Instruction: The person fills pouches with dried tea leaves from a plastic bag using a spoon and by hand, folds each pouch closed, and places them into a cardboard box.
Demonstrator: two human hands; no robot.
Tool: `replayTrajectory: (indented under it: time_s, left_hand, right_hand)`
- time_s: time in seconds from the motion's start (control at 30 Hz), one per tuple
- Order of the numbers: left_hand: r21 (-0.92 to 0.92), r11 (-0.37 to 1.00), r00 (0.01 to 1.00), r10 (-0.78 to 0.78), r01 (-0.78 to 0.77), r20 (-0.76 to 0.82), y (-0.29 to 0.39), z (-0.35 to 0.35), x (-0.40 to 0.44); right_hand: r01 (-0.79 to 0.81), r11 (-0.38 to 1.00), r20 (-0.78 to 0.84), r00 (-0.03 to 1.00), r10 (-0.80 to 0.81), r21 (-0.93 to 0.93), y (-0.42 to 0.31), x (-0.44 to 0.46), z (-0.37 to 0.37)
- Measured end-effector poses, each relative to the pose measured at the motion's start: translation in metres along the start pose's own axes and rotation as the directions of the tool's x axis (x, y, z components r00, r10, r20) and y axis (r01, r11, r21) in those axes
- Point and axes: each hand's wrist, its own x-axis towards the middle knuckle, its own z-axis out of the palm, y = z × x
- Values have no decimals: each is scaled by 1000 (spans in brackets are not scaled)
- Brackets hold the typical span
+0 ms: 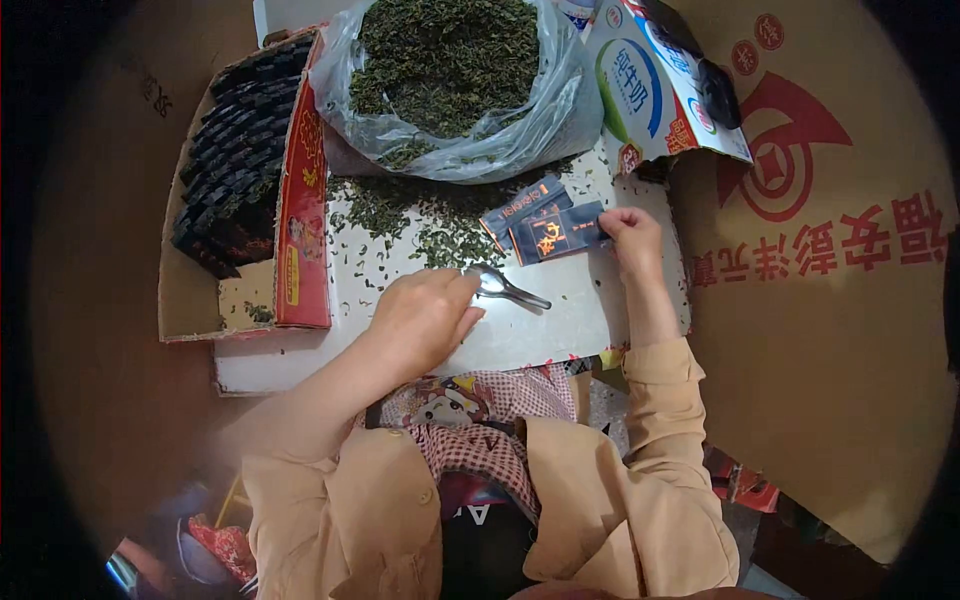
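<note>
My right hand [634, 240] pinches the dark packet [561, 234] narrowly at one end; a light grip should spare it creases. Smooth and orange-lettered, it overlaps a second packet [522, 208] above the white counter [580, 320]. My left hand [424, 312] curls beside the spoon [522, 295], its grip unclear, near loose leaves [452, 246].

A tall brown cardboard panel [820, 400] fills the right side, printed with a red emblem [785, 150] and red characters [820, 247]. Another brown expanse [95, 260] lines the left — dim, its material hard to tell. Between them sits a white surface [570, 335], brightly lit toward its middle. Speckled pale floor [608, 405] shows beyond its near edge — windows and light source lie out of view.
</note>
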Motion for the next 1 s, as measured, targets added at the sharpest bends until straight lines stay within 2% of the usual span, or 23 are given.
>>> replayTrajectory:
  time_s: [0.07,0.1,0.17,0.23,0.27,0.33,0.47,0.53,0.63,0.7,0.73,0.8,0.83,0.9,0.93,0.97,1.0]
  left_hand:
    - [-15,1000,1000,5,-6,-11,2,5,10]
    - [-43,999,1000,11,-12,-21,4,6,16]
    - [-71,997,999,13,-16,-34,10,13,27]
    - [18,996,962,85,-83,-260,15,23,37]
    - [17,997,961,83,-81,-263,18,26,41]
    - [168,983,918,128,-68,-375,21,29,46]
    - [184,983,898,92,-13,-431,11,33,46]
    - [51,999,901,33,-12,-432,0,36,39]
    - [-31,1000,900,-14,1,-436,-10,38,31]
    - [-100,995,897,-64,22,-438,-16,36,26]
    - [-173,984,893,-111,38,-437,-19,36,24]
    - [-186,982,882,-120,37,-456,-25,35,19]
    - [-198,980,873,-124,32,-472,-29,35,16]
    - [-248,968,874,-155,41,-460,-33,34,9]
    - [-297,954,877,-178,42,-446,-35,33,6]
    - [-297,954,876,-181,46,-447,-36,32,4]
    - [-355,934,873,-206,40,-442,-35,31,2]
  right_hand:
    - [106,994,-35,994,-105,25,-13,-18,-3]
    - [106,994,-32,994,-106,21,-20,-27,-3]
    - [278,960,-76,959,-275,38,-33,-45,-2]
    - [327,942,-74,944,-323,67,-51,-66,3]
    - [374,922,-76,927,-368,97,-59,-76,8]
    - [360,922,-36,933,-358,141,-68,-92,18]
    - [381,887,66,910,-410,260,-69,-111,44]
    - [386,882,74,905,-419,270,-60,-109,54]
    - [426,869,113,879,-463,252,-56,-111,61]
    - [513,845,231,813,-535,152,-57,-116,59]
    - [513,844,236,811,-536,153,-58,-118,58]
    - [679,718,230,682,-694,154,-61,-120,54]
    - [679,718,235,681,-694,154,-60,-121,50]
    - [730,682,391,644,-657,-56,-51,-117,40]
    - [796,573,475,588,-655,-196,-40,-110,38]
    - [796,573,478,587,-654,-194,-34,-109,36]
    - [835,467,563,544,-622,-290,-30,-111,33]
